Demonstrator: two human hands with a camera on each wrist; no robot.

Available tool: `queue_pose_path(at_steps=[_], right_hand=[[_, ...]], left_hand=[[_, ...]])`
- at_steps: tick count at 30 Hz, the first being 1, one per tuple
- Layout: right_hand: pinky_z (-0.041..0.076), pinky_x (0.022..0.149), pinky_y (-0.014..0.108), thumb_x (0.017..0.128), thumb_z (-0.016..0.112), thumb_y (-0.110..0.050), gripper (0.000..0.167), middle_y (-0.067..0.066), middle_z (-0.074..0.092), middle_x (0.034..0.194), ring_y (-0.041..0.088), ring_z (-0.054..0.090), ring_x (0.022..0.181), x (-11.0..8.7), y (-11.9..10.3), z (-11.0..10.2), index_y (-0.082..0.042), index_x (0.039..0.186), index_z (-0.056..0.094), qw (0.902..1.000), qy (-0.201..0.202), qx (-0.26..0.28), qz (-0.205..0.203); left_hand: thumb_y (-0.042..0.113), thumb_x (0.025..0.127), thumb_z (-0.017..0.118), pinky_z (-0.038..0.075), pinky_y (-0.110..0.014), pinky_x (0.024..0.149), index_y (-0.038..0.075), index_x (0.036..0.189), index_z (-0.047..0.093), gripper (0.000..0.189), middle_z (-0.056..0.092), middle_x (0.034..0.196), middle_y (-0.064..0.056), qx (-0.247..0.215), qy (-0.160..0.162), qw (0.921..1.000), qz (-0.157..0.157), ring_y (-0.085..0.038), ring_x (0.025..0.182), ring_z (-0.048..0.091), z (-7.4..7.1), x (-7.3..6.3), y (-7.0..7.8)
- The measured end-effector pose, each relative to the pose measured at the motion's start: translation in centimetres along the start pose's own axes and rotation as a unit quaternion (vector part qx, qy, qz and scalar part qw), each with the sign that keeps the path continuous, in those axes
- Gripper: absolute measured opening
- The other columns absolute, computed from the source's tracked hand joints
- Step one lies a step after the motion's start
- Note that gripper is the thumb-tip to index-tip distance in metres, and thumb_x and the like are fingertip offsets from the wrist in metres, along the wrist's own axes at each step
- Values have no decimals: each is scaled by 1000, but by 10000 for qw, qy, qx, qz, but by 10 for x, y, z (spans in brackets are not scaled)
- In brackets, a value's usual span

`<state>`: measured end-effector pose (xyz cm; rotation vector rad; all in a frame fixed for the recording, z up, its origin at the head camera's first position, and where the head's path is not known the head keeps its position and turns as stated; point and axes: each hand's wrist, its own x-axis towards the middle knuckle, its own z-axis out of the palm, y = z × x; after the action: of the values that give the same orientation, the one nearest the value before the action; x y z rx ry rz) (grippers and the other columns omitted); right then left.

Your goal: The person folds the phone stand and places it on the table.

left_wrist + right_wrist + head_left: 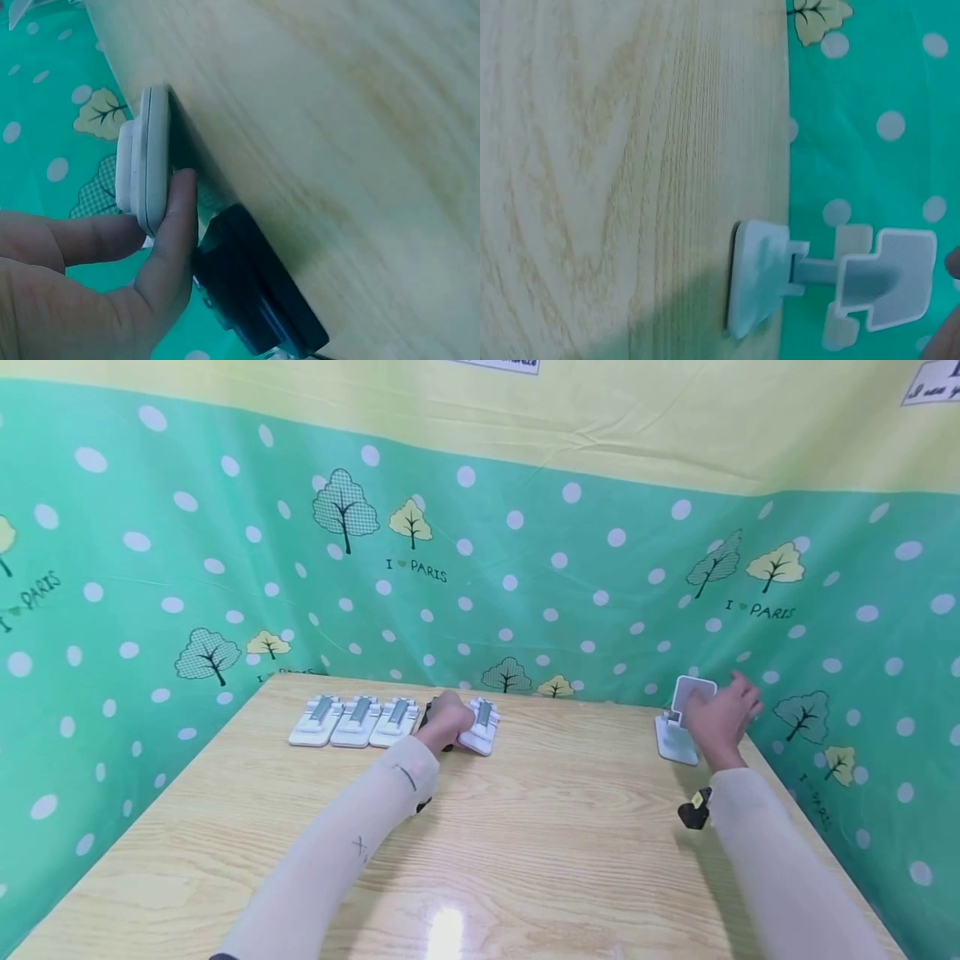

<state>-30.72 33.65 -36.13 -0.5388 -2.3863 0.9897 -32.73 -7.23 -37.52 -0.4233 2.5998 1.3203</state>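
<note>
My left hand (447, 717) pinches a folded white phone stand (154, 165) between thumb and fingers, at the right end of a row near the table's back. In the left wrist view the stand's edge faces the camera, thumb on its base side. Close by the hand is a black, rounded item (255, 285), mostly hidden by the hand in the head view. At the far right an unfolded white phone stand (889, 277) stands upright on its base. My right hand (720, 718) is beside its raised plate, fingers spread; in the right wrist view the fingertips (952, 262) show apart from the plate.
Several folded white phone stands (317, 722) lie side by side left of my left hand. The wood-grain table (555, 827) ends at a green, dotted cloth backdrop (525, 577) behind and at both sides. A black wrist camera (695, 810) sits under my right wrist.
</note>
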Motion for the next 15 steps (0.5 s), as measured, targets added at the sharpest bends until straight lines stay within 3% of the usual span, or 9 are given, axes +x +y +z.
queue_pose_path(at_steps=[7,11,15], right_hand=[[20,126,52,101,45,-28,81,26,11,166,42,15,151,11,11,-3,-5,163,-2,9897,-618,767,1041],[23,125,49,101,44,-23,76,27,17,165,40,21,150,14,12,-4,0,162,4,9819,-835,1088,1309],[33,121,50,101,41,-18,66,27,29,160,40,32,145,15,12,-4,3,160,18,9809,-906,1078,1341]], left_hand=[[-2,93,58,63,-34,57,-10,121,60,29,60,108,-25,712,96,9973,125,-32,83,64,-1,1,6],[-3,93,57,62,-33,55,-10,117,60,25,60,106,-25,1030,73,9946,135,-31,78,66,0,3,8],[-2,94,57,62,-33,56,-8,113,61,20,61,102,-23,1169,62,9930,146,-28,74,66,2,4,7]])
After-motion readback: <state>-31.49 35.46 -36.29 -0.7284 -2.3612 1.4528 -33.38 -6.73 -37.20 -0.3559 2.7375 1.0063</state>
